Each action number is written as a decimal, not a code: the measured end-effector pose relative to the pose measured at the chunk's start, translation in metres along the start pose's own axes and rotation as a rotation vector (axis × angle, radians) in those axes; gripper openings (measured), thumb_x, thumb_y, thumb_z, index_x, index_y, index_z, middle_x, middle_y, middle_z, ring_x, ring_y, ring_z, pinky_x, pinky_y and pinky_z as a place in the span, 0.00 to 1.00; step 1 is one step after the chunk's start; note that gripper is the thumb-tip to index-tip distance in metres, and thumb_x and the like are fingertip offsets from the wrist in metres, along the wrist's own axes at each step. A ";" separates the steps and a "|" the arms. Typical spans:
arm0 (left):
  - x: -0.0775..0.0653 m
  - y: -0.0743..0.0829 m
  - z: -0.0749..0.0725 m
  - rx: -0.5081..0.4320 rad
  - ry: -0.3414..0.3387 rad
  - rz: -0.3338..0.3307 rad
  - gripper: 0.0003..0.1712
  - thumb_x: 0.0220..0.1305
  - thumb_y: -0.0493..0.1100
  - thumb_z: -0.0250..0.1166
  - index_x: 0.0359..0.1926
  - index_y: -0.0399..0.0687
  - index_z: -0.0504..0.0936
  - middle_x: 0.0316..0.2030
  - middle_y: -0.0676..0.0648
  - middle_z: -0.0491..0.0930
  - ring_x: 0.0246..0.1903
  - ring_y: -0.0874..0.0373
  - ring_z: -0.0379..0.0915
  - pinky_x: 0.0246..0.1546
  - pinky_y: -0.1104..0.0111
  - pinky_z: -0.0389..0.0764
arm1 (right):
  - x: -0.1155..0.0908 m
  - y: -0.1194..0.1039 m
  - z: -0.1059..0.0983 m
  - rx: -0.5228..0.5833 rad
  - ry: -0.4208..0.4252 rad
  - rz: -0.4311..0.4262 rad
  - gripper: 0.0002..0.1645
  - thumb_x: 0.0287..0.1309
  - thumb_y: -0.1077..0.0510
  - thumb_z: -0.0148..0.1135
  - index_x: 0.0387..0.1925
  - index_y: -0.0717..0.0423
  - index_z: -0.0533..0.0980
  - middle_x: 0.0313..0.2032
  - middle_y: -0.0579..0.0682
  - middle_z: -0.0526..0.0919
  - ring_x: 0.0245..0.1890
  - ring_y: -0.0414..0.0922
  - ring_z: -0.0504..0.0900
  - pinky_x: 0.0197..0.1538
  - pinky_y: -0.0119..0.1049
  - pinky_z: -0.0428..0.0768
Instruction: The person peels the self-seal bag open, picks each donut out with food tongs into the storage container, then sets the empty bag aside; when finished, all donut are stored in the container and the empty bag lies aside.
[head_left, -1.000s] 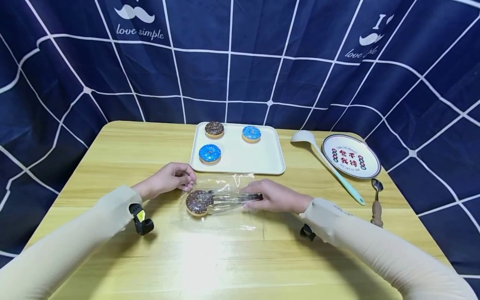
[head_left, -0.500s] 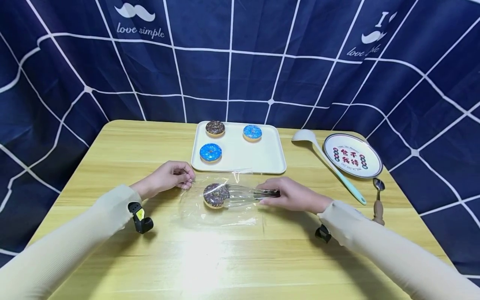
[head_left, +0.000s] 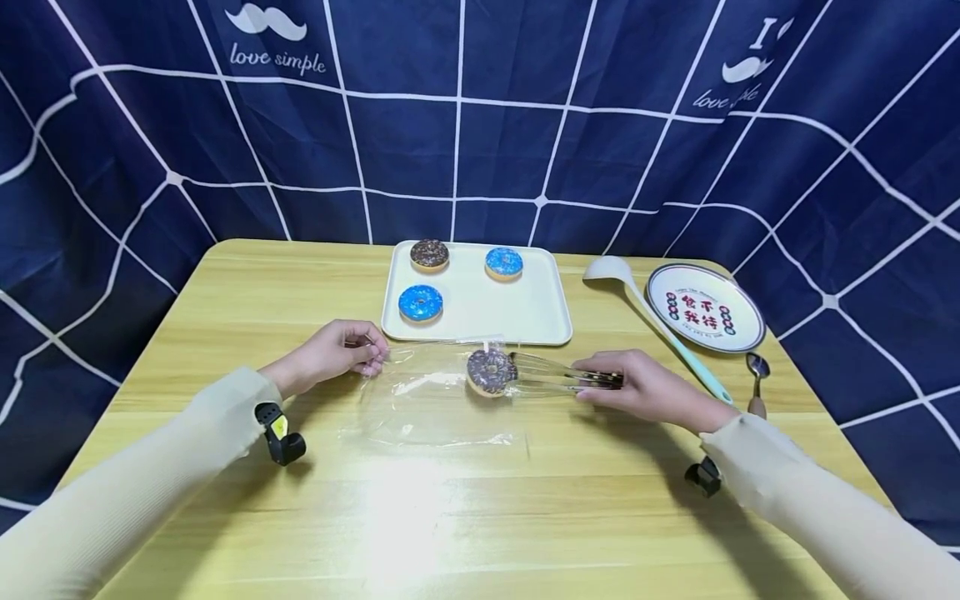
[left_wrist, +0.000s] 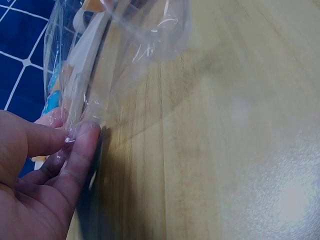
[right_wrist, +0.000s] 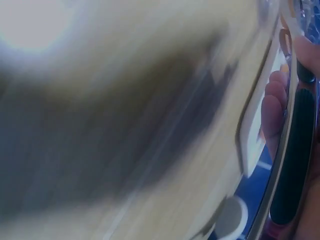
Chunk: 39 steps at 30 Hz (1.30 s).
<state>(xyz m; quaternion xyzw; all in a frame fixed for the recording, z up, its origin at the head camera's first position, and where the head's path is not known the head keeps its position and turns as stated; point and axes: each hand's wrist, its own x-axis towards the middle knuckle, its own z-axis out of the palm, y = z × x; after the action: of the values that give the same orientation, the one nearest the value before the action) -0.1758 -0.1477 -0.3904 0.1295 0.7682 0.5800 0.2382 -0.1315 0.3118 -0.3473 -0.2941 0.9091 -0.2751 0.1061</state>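
Note:
My left hand pinches a corner of a clear plastic bag between thumb and fingers; the left wrist view shows the pinched film close up. My right hand grips metal tongs, whose dark handle lies along the palm in the right wrist view. Between the tongs' tips is a chocolate doughnut with light sprinkles. It is at the bag's right end; how much film still covers it is hard to tell.
Behind the bag, a white tray bears another chocolate doughnut and two blue doughnuts. To the right lie a ladle with a pale green handle, a printed plate and a spoon with a brown handle.
My right hand has moved right, drawing the tongs and the chocolate doughnut from the bag's left part to its right end. The left hand has stayed in place, pinching the bag.

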 end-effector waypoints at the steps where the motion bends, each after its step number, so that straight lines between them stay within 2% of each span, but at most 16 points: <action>1: 0.000 0.000 0.000 -0.003 0.004 -0.003 0.10 0.77 0.26 0.51 0.49 0.22 0.77 0.37 0.44 0.80 0.34 0.60 0.78 0.38 0.75 0.86 | -0.003 0.001 -0.003 -0.008 0.007 0.007 0.23 0.67 0.53 0.71 0.60 0.58 0.82 0.51 0.51 0.90 0.36 0.31 0.81 0.39 0.29 0.84; 6: -0.001 0.001 0.000 0.002 0.004 0.000 0.10 0.77 0.26 0.51 0.50 0.22 0.77 0.38 0.44 0.80 0.33 0.60 0.77 0.37 0.75 0.86 | -0.014 0.008 -0.018 -0.052 0.054 -0.002 0.22 0.66 0.55 0.72 0.58 0.59 0.83 0.50 0.52 0.91 0.39 0.32 0.84 0.42 0.29 0.86; 10: -0.003 0.004 0.001 0.001 0.003 0.000 0.10 0.77 0.26 0.52 0.51 0.22 0.77 0.39 0.43 0.81 0.34 0.61 0.78 0.38 0.75 0.86 | -0.017 0.012 -0.034 -0.100 0.117 -0.008 0.21 0.63 0.59 0.74 0.56 0.61 0.84 0.50 0.55 0.91 0.47 0.32 0.85 0.48 0.22 0.84; 14: -0.005 0.005 0.001 -0.003 -0.001 -0.002 0.10 0.77 0.26 0.52 0.51 0.22 0.77 0.39 0.41 0.82 0.34 0.61 0.79 0.39 0.75 0.87 | -0.016 0.015 -0.050 -0.139 0.162 0.015 0.23 0.62 0.60 0.74 0.57 0.64 0.83 0.51 0.59 0.90 0.42 0.28 0.83 0.47 0.13 0.78; 19: -0.006 0.004 0.000 0.008 0.005 -0.003 0.11 0.77 0.26 0.51 0.51 0.21 0.77 0.39 0.40 0.81 0.34 0.60 0.80 0.39 0.74 0.88 | -0.005 0.018 -0.062 -0.119 0.168 0.098 0.25 0.65 0.57 0.72 0.60 0.65 0.81 0.52 0.63 0.89 0.22 0.29 0.74 0.37 0.19 0.76; 23: -0.006 0.003 0.000 0.006 0.009 -0.015 0.11 0.77 0.26 0.51 0.52 0.22 0.77 0.40 0.40 0.81 0.35 0.59 0.80 0.39 0.74 0.88 | 0.007 0.021 -0.061 -0.137 0.150 0.156 0.28 0.67 0.53 0.71 0.62 0.65 0.79 0.55 0.64 0.87 0.14 0.33 0.63 0.38 0.22 0.76; 29: -0.006 0.002 0.001 0.010 0.009 -0.018 0.11 0.76 0.26 0.53 0.52 0.23 0.78 0.38 0.41 0.81 0.33 0.59 0.79 0.38 0.74 0.87 | 0.027 0.025 -0.050 -0.185 0.153 0.090 0.25 0.67 0.55 0.71 0.60 0.66 0.81 0.52 0.63 0.89 0.15 0.31 0.66 0.47 0.31 0.84; 32: -0.005 0.003 0.003 0.013 0.015 -0.014 0.11 0.76 0.26 0.53 0.52 0.23 0.78 0.37 0.42 0.81 0.33 0.60 0.78 0.37 0.74 0.87 | 0.038 0.026 -0.045 -0.193 0.164 0.065 0.22 0.67 0.57 0.71 0.57 0.65 0.82 0.48 0.61 0.90 0.16 0.32 0.68 0.45 0.34 0.84; 34: -0.005 0.004 0.004 0.015 0.019 -0.014 0.11 0.75 0.26 0.54 0.53 0.23 0.78 0.38 0.41 0.81 0.33 0.60 0.79 0.37 0.75 0.87 | 0.044 0.027 -0.041 -0.201 0.172 0.056 0.21 0.66 0.58 0.71 0.56 0.65 0.83 0.47 0.60 0.90 0.20 0.34 0.73 0.45 0.38 0.85; 36: -0.005 0.005 0.006 0.024 0.024 -0.016 0.12 0.76 0.25 0.53 0.53 0.23 0.79 0.39 0.40 0.81 0.33 0.59 0.79 0.37 0.75 0.87 | 0.050 0.027 -0.039 -0.203 0.171 0.054 0.20 0.67 0.58 0.70 0.55 0.65 0.83 0.46 0.59 0.90 0.22 0.35 0.74 0.43 0.38 0.84; 39: -0.005 0.006 0.006 0.037 0.033 -0.022 0.13 0.76 0.26 0.53 0.54 0.23 0.80 0.43 0.36 0.83 0.34 0.59 0.79 0.37 0.75 0.86 | 0.056 0.027 -0.036 -0.205 0.167 0.056 0.20 0.67 0.57 0.70 0.55 0.65 0.83 0.48 0.60 0.90 0.23 0.35 0.73 0.46 0.43 0.85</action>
<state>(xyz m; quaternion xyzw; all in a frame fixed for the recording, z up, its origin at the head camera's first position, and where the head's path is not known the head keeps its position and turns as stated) -0.1687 -0.1429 -0.3847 0.1160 0.7839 0.5652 0.2294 -0.2015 0.3124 -0.3345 -0.2542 0.9459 -0.2015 0.0071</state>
